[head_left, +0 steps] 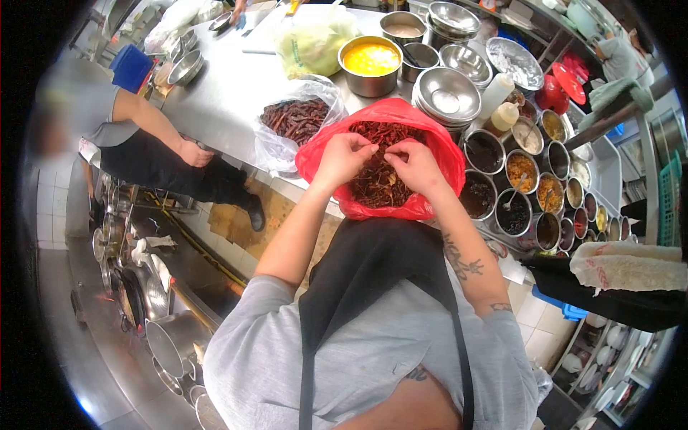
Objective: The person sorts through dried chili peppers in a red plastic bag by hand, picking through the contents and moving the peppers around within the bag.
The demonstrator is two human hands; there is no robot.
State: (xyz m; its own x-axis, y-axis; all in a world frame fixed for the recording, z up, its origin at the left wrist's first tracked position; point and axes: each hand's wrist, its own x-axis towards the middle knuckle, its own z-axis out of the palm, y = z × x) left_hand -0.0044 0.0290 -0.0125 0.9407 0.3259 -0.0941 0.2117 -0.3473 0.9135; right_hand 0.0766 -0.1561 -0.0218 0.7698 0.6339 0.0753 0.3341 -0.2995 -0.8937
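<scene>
A red plastic bag (448, 154) stands open at the table's front edge, holding dark red dried chillies (380, 188). Over its mouth, my left hand (345, 159) is closed in a pinch, thumb against fingertips. My right hand (416, 166) pinches in the same way just beside it, a small gap between the two. Whatever lies between the fingertips of either hand is too small to make out. Left of the red bag, a clear plastic bag (271, 159) holds larger dried chillies (295, 119).
Behind the bags are a pot of yellow liquid (371, 60), a pale green bag (315, 39) and stacked steel bowls (448, 94). Sauce and condiment pots (513, 212) crowd the right. A co-worker (154, 122) sits at the left, near a stove with pans.
</scene>
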